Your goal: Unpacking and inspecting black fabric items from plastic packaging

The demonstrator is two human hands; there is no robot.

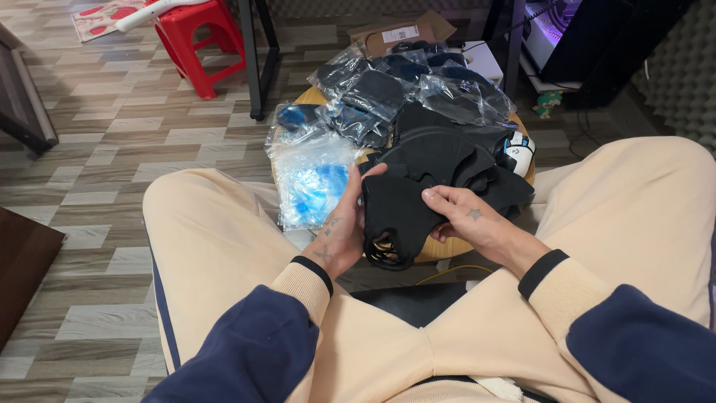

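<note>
A black fabric piece (394, 218) with looped straps hangs between my hands, just above my knees. My left hand (344, 224) grips its left edge, thumb on top. On its right side my right hand (462, 218) pinches the fabric with fingers curled. Behind it a heap of loose black fabric pieces (447, 153) lies on a small round wooden table (432, 250). Clear plastic bags holding dark pieces (388, 93) are piled at the table's far side.
Empty clear and blue plastic bags (312, 179) lie at the table's left. A white computer mouse (520, 151) sits at its right edge. On the floor stand a red plastic stool (198, 41), a cardboard box (399, 33) and black table legs (257, 60).
</note>
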